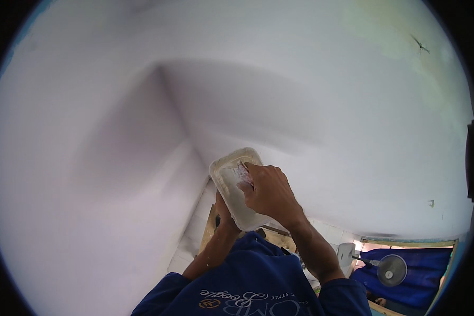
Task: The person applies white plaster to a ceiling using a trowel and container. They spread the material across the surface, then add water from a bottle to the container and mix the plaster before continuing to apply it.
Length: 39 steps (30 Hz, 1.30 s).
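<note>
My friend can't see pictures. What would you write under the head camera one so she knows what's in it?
A person in a blue shirt holds a white plastic tub up against a white wall corner, the right hand on top of it and the left hand gripping it from below. A standing fan and blue cloth show at lower right.

Blue sleeves, pushed-up cuffs

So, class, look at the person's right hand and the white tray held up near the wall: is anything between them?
Nothing visible is. The right hand already lies on the white tray, fingertips at its open top, while the left hand holds the tray from below.
</note>
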### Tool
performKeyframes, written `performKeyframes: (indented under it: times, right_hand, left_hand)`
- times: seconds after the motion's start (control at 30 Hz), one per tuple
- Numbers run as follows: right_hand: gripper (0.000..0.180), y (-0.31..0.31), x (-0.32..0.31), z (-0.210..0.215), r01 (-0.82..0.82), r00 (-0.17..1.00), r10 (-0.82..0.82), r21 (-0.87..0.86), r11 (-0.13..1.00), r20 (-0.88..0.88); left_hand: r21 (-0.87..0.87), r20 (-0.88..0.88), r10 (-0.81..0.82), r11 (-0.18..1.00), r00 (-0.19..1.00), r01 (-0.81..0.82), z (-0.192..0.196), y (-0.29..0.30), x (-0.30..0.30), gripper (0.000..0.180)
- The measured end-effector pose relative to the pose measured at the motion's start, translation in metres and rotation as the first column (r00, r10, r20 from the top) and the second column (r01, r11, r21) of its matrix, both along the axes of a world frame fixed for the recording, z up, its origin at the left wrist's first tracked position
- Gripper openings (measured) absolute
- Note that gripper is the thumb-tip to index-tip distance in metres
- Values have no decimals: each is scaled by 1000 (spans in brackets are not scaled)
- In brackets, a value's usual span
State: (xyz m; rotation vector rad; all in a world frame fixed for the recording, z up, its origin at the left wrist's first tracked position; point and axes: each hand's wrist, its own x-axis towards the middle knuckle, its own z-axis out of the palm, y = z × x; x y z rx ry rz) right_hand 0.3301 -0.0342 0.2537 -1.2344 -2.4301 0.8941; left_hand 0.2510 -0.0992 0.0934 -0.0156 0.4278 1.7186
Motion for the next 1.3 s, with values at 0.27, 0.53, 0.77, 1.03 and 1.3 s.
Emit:
performKeyframes:
  times: [0.27,0.53,0.77,1.03,1.3]
  right_hand:
    - [27,19,35,-13,114,991,-124,-176,978,-48]
    - [28,13,32,-15,144,990,-142,-157,977,24]
    - [29,6,23,-20,112,991,-117,-82,990,-59]
    - [29,2,20,-25,86,995,-86,-4,996,-46]
    - [17,22,47,-1,267,902,-380,-428,864,-204]
  left_hand:
    - [0,6,6,1000,1000,-6,-9,-4,24,65]
    - [-155,-5,18,988,1000,-19,11,-4,27,60]
    - [-17,-31,-33,999,999,33,-10,-7,13,64]
    - [-101,-2,-9,995,1000,9,1,-11,9,65]
    - [26,73,12,1000,997,-14,-11,-8,-2,76]
